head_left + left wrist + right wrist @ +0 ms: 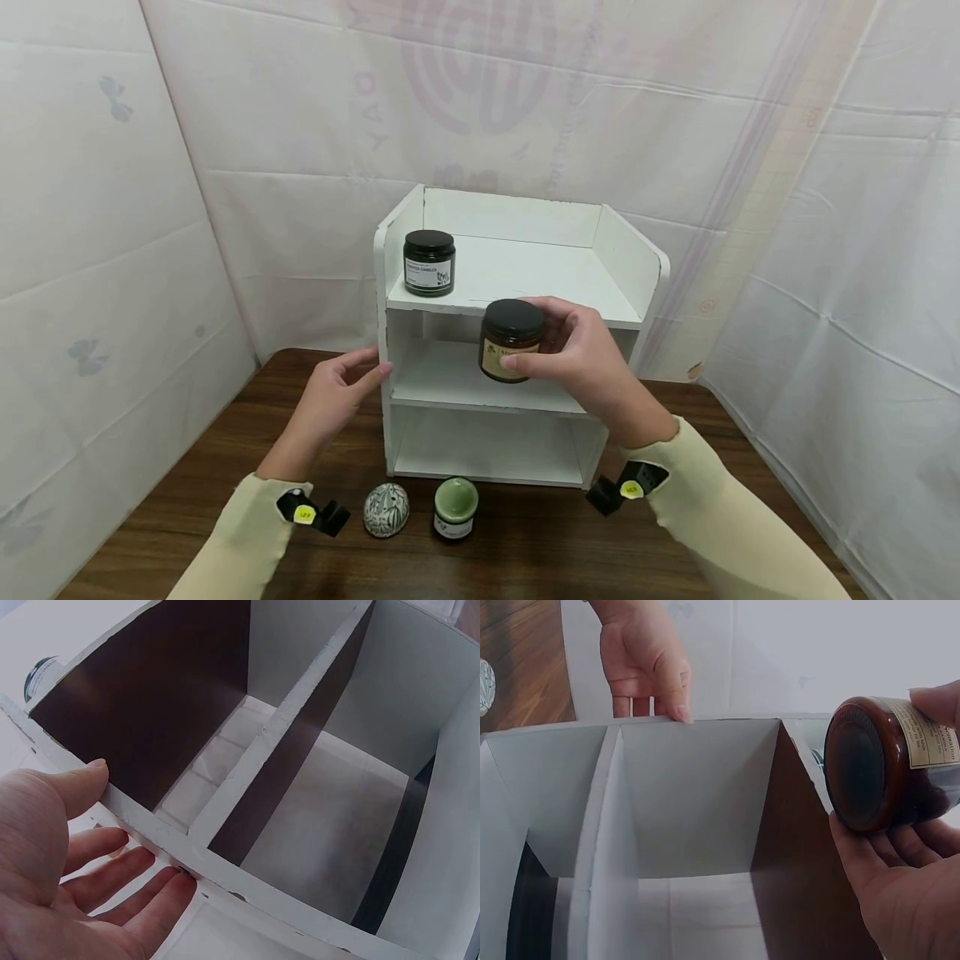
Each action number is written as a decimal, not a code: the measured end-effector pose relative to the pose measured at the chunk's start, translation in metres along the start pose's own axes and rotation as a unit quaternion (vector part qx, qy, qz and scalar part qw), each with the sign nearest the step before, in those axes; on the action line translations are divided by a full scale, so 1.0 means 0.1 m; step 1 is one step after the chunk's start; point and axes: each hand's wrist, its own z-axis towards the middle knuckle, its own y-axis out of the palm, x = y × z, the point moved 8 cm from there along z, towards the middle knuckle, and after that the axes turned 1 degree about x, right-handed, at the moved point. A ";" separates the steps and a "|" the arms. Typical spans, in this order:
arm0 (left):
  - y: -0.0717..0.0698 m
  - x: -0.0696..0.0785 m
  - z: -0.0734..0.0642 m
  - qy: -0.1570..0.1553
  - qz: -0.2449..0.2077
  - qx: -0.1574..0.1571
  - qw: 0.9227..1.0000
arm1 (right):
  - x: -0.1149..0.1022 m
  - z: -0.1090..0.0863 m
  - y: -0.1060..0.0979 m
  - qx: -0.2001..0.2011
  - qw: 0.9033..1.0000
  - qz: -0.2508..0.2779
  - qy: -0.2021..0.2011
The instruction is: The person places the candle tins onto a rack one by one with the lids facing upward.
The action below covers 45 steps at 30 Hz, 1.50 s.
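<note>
My right hand (581, 354) grips an amber jar (512, 340) with a black lid and a tan label, thumb across the label. It holds the jar in front of the white shelf unit (487, 402), near the top board's front edge. In the right wrist view the base of the jar (859, 769) faces the camera. My left hand (333, 400) touches the unit's left side panel. The left wrist view shows the thumb (86, 787) at the panel's front edge and fairly straight fingers along its outer face. A dark green candle jar (429, 265) stands on the top board's left end.
On the brown wooden table (555, 533), a patterned rounded object (386, 510) and a small green-topped jar (455, 508) with a white label stand before the unit. White sheeting (315, 125) hangs behind and at both sides.
</note>
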 end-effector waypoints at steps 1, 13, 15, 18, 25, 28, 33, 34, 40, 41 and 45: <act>0.00 0.00 0.00 0.000 0.000 0.000 1.000 | -0.01 0.01 0.00 0.001 1.000 -0.001 -0.002; -0.02 -0.06 0.01 -0.018 0.010 -0.003 1.000 | -0.11 0.21 -0.02 0.012 0.999 -0.031 -0.006; -0.02 -0.07 0.01 -0.018 0.009 -0.002 1.000 | -0.12 0.23 -0.03 0.013 0.999 -0.033 -0.001; -0.02 -0.08 0.02 -0.014 0.010 -0.001 1.000 | -0.13 0.27 -0.04 0.016 0.999 -0.035 0.004; -0.02 -0.04 0.02 -0.008 0.010 -0.002 1.000 | -0.16 0.40 -0.06 0.013 0.999 -0.033 -0.008; -0.02 -0.05 0.02 -0.007 0.008 -0.001 1.000 | -0.18 0.45 -0.07 0.013 0.999 -0.031 -0.011; -0.02 -0.05 0.02 -0.005 0.005 0.001 1.000 | -0.21 0.51 -0.09 0.018 0.999 -0.038 -0.018; -0.03 -0.05 0.02 -0.004 0.005 0.001 1.000 | -0.21 0.53 -0.10 0.019 0.999 -0.040 -0.020; -0.03 -0.05 0.02 -0.003 0.003 0.001 1.000 | -0.22 0.60 -0.11 0.029 0.999 -0.033 -0.019; -0.03 -0.04 0.02 -0.003 0.003 0.001 1.000 | -0.22 0.61 -0.11 0.030 0.999 -0.030 -0.017; -0.02 -0.04 0.02 -0.001 -0.002 0.001 1.000 | -0.23 0.67 -0.11 0.027 0.999 -0.026 -0.013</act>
